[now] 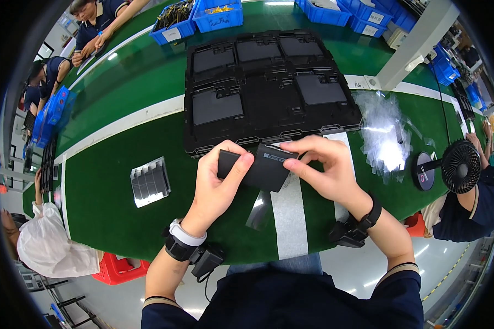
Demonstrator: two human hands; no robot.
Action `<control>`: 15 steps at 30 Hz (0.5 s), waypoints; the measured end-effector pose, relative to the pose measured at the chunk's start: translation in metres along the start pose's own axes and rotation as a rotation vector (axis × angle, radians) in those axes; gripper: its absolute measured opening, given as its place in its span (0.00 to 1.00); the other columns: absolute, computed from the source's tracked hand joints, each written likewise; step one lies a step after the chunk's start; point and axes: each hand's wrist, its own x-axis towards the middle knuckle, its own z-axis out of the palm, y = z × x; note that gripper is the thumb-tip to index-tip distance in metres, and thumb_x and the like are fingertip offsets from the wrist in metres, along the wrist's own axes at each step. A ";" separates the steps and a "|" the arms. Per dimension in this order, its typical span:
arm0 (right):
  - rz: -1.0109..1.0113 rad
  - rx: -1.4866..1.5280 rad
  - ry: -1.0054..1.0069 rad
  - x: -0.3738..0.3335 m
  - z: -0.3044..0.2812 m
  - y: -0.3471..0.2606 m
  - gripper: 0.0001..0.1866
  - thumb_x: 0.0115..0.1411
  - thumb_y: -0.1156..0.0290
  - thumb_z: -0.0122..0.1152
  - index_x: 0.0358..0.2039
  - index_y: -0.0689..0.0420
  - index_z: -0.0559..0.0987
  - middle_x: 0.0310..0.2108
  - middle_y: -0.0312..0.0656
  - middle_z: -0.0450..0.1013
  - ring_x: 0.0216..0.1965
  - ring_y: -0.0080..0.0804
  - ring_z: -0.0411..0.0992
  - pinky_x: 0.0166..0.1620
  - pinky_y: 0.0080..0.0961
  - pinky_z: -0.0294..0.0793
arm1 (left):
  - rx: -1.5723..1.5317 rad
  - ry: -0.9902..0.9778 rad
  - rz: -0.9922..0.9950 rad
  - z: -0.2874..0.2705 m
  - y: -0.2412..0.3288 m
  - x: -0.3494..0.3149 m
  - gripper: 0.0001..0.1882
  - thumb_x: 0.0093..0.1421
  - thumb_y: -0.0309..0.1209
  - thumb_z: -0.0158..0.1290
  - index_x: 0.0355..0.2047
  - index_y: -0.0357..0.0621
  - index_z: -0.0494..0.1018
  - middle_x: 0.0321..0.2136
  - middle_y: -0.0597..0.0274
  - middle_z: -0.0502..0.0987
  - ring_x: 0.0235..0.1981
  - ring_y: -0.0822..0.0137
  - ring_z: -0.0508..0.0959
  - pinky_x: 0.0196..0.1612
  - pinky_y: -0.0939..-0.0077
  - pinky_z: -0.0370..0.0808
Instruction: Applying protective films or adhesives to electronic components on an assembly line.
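Between my two hands is a flat black rectangular part (260,174) with a small printed label near its upper right corner. My left hand (217,181) pinches its left end, thumb on top. The fingers and thumb of my right hand (329,170) grip the upper right corner, beside a thin strip along that edge. The part is tilted and held above the green work mat, just in front of a black moulded tray (266,112). Several similar dark flat pieces (218,105) lie in the tray's pockets. Below the part, a clear film strip (258,210) rests on the mat.
Left on the mat lies a stack of glossy sheets (150,182). Clear film scraps (387,137) pile up at right, near a small black fan (461,166) and a grey post (414,46). Blue bins (218,21) line the far side. Other people work around.
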 end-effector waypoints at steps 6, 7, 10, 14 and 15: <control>-0.326 -0.334 -0.205 0.005 -0.001 -0.001 0.25 0.57 0.78 0.55 0.56 0.57 0.69 0.48 0.48 0.72 0.47 0.46 0.71 0.50 0.35 0.70 | 0.050 -0.028 0.016 0.000 0.003 -0.001 0.09 0.60 0.29 0.55 0.24 0.40 0.69 0.19 0.74 0.68 0.23 0.84 0.64 0.25 0.85 0.61; -0.301 -0.313 -0.248 0.004 0.001 -0.002 0.26 0.58 0.78 0.52 0.59 0.57 0.66 0.51 0.49 0.70 0.49 0.47 0.69 0.52 0.36 0.68 | 0.060 -0.045 0.009 -0.001 0.002 -0.002 0.10 0.60 0.29 0.55 0.24 0.40 0.69 0.18 0.74 0.68 0.23 0.84 0.64 0.25 0.85 0.61; -0.192 -0.279 -0.228 0.002 0.000 -0.007 0.24 0.57 0.79 0.54 0.57 0.57 0.70 0.48 0.47 0.72 0.42 0.43 0.72 0.47 0.32 0.71 | 0.039 -0.012 0.005 0.000 0.000 -0.004 0.09 0.60 0.28 0.55 0.25 0.39 0.70 0.19 0.73 0.69 0.23 0.83 0.65 0.26 0.85 0.62; -0.158 -0.221 -0.029 -0.005 0.004 -0.001 0.19 0.52 0.78 0.64 0.47 0.58 0.78 0.33 0.43 0.78 0.26 0.27 0.73 0.31 0.20 0.72 | -0.031 0.048 -0.003 0.003 -0.003 -0.006 0.08 0.60 0.28 0.54 0.26 0.39 0.71 0.21 0.72 0.71 0.25 0.83 0.67 0.29 0.86 0.64; -0.137 -0.195 -0.010 -0.005 0.003 -0.002 0.18 0.50 0.80 0.66 0.44 0.60 0.80 0.32 0.43 0.78 0.24 0.23 0.72 0.30 0.18 0.71 | -0.034 0.063 -0.001 0.003 -0.002 -0.006 0.07 0.60 0.28 0.54 0.27 0.39 0.71 0.21 0.72 0.71 0.25 0.83 0.68 0.30 0.86 0.65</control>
